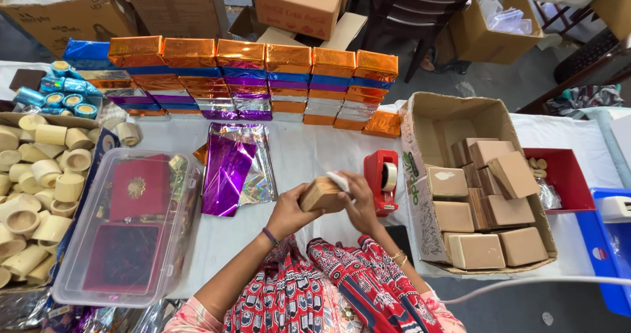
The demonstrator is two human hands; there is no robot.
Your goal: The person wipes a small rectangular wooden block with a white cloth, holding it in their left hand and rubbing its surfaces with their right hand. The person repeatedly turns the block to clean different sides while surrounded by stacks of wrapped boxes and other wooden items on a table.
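We hold a small tan box (320, 194) between both hands just in front of our body, low in the centre of the view, above the white-covered worktop (309, 152). Our left hand (289, 213) is clenched around the box's near left side; our right hand (358, 201) grips its right end, with a small white scrap (338, 180) pinched at the fingertips against the top of the box.

Just beside the right hand, at 3 o'clock from the box, stands a red tape dispenser (382, 180) with a clear roll. Further out at 3 o'clock sits an open cardboard carton (434, 119) filled with more tan boxes (476, 211), some flat and some tilted. Beyond it are a red tray (565, 175) and a blue bin (601, 241).

At 10 o'clock from the box lie loose sheets of purple and silver foil (233, 169). At 9 o'clock is a clear plastic tub (125, 231) holding dark red cases. Beyond it, at the left edge, is a heap of cream-coloured rings (36, 188). At 12 o'clock, along the far side of the worktop, run rows of foil-wrapped boxes (253, 77) in orange, purple, blue and silver.
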